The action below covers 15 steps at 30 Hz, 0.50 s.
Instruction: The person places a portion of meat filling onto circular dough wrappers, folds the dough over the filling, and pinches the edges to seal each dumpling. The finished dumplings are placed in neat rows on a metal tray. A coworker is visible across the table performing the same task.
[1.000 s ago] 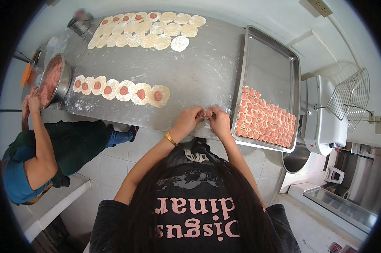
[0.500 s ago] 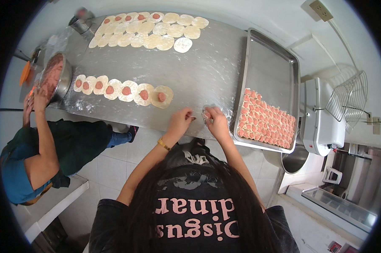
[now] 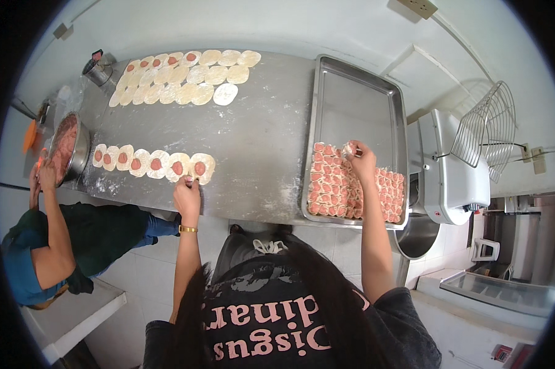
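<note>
My left hand (image 3: 187, 195) pinches the near edge of a round dough wrapper (image 3: 208, 173) with a pink meat dab on it. That wrapper is at the right end of a row of filled wrappers (image 3: 140, 161) on the steel table (image 3: 259, 141). Over the metal tray (image 3: 317, 111) is my right hand (image 3: 362, 161), its fingers closed on a small open-topped dumpling (image 3: 349, 149). The dumpling is at the far edge of the packed rows of dumplings (image 3: 333, 190) in the tray; whether it touches the tray bottom I cannot tell.
More wrappers (image 3: 185, 92) lie in rows at the far left, several topped with meat. At the left a co-worker's hands (image 3: 44, 172) are at a steel bowl (image 3: 79, 147) of pink filling. A white machine (image 3: 452, 172) and a wire rack (image 3: 483, 132) stand right of the tray.
My hands have parted: the right moved from the table's front edge to the tray with the dumpling, the left went left to the end wrapper. The whole view has shifted.
</note>
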Motion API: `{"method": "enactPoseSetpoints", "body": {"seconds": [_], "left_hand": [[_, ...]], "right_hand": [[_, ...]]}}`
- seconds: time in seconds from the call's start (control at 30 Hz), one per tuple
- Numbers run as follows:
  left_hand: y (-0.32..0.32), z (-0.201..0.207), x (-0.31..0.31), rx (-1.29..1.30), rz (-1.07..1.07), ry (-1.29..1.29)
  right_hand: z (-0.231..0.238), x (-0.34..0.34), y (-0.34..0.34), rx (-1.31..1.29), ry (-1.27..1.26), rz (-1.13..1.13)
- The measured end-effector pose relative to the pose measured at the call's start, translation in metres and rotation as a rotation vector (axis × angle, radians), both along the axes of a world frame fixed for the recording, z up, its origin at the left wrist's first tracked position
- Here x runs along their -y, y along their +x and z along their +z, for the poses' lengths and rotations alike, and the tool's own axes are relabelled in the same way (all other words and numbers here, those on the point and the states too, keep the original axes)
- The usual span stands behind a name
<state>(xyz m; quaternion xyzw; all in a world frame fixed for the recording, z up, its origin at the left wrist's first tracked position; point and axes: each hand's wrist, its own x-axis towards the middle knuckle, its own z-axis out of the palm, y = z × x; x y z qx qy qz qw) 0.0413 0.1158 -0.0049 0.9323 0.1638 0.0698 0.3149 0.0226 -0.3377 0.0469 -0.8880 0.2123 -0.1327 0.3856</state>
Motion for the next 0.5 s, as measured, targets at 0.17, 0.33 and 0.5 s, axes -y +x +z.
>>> {"method": "enactPoseSetpoints", "body": {"seconds": [0.17, 0.33, 0.5], "left_hand": [[-0.005, -0.003, 0.022, 0.037, 0.056, 0.005], [-0.027, -0.017, 0.039, 0.111, 0.074, -0.067], [-0.045, -0.022, 0.056, 0.153, 0.155, -0.199]], "right_hand": [[-0.028, 0.046, 0.023, -0.081, -0.159, 0.186], [-0.036, 0.061, 0.028, -0.162, -0.238, 0.524], [-0.023, 0.066, 0.023, -0.219, -0.084, 0.587]]}}
